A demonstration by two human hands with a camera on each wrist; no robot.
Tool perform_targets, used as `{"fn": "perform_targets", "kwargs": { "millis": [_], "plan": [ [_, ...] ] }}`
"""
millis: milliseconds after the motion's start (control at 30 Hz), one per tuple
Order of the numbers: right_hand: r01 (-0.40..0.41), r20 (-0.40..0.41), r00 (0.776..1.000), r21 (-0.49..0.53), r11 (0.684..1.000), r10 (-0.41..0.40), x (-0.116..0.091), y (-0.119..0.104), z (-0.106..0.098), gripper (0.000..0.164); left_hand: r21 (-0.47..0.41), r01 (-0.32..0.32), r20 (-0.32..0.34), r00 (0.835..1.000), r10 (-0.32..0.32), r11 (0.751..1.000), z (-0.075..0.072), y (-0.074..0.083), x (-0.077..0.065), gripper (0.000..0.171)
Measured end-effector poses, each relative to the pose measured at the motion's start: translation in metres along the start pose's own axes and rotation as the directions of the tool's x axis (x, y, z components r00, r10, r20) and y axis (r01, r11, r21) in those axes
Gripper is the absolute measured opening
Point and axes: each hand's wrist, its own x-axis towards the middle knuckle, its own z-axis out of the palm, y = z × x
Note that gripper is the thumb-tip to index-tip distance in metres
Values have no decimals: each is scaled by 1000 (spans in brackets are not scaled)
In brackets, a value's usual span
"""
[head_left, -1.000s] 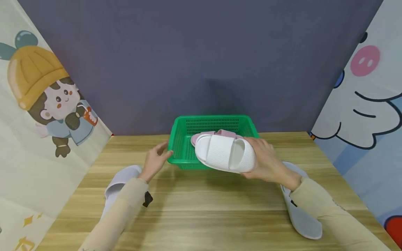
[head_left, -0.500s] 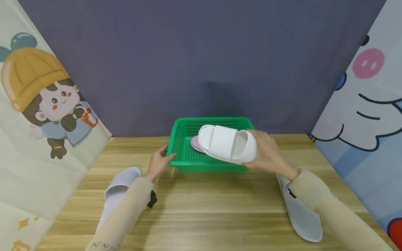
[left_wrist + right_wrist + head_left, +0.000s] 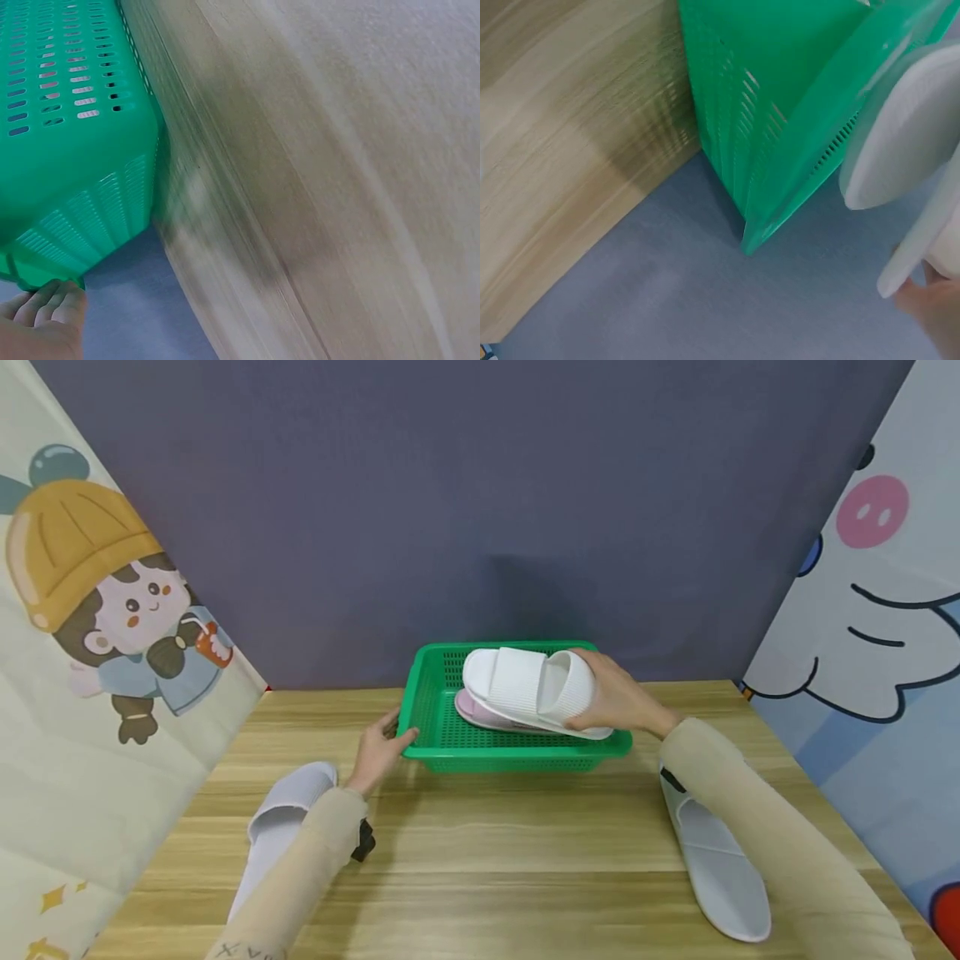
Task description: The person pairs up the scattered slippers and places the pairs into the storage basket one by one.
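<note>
Staged setting, cartoon panels (image 3: pixel 127 618), grey-blue backdrop (image 3: pixel 480 518)

White slippers (image 3: pixel 517 681) in the right fingers (image 3: pixel 602 670) show fine ribbing; a pink slipper (image 3: pixel 476 710) lies below. The basket (image 3: pixel 517 753) at the left fingers (image 3: pixel 387 721) is green, the worktop (image 3: pixel 517 843) streaked brown.

- Green basket (image 3: pixel 517 752), left rim gripped by left hand (image 3: pixel 377 755).
- White slippers (image 3: pixel 516 683), held by right hand (image 3: pixel 621 695) over basket.
- Pink slipper (image 3: pixel 480 713), inside, beneath.
- Pale slippers (image 3: pixel 723 872), two, on wooden table (image 3: pixel 525 868).
</note>
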Motion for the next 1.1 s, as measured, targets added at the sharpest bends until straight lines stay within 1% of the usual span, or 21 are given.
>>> {"fn": "perform_targets", "kwargs": {
  "millis": [133, 233, 467, 600, 667, 800, 833, 900, 1000, 1100],
  "plan": [
    [-39, 66, 997, 39, 998, 36, 11, 2, 4, 101, -5, 4, -7, 1000, -5, 1000, 1, 2, -1, 62],
    [-58, 105, 993, 25, 998, 56, 18, 8, 7, 106, -13, 12, -15, 1000, -12, 1000, 3, 2, 1, 62],
    [-68, 139, 989, 69, 995, 58, 32, 26, 18, 103, -7, 20, -35, 999, -20, 1000, 8, 2, 7, 60],
    [-79, 157, 985, 85, 993, 65, 35, 38, 23, 103, 1, 10, -41, 999, -10, 1000, 12, 2, 9, 59],
    [-84, 168, 983, 93, 992, 68, 32, 38, 26, 103, -8, 20, -25, 1000, -20, 1000, 11, 10, 3, 58],
    [-103, 191, 978, 108, 989, 81, 27, 37, 29, 104, -13, 27, -15, 1000, -27, 1000, 10, 10, 1, 58],
    [-115, 206, 975, 116, 987, 90, 25, 37, 29, 102, -13, 31, -12, 999, -31, 999, 10, 10, 1, 58],
    [-151, 242, 964, 161, 975, 110, 22, 37, 28, 97, -5, 22, -18, 1000, -22, 1000, 10, 1, 4, 59],
    [-210, 284, 949, 243, 947, 138, 16, 39, 27, 83, -12, 26, -12, 1000, -26, 1000, 8, -1, 3, 59],
    [-240, 270, 949, 297, 924, 160, 10, 41, 26, 70, -19, 24, -11, 1000, -24, 1000, 7, -2, 1, 59]
  ]
}}
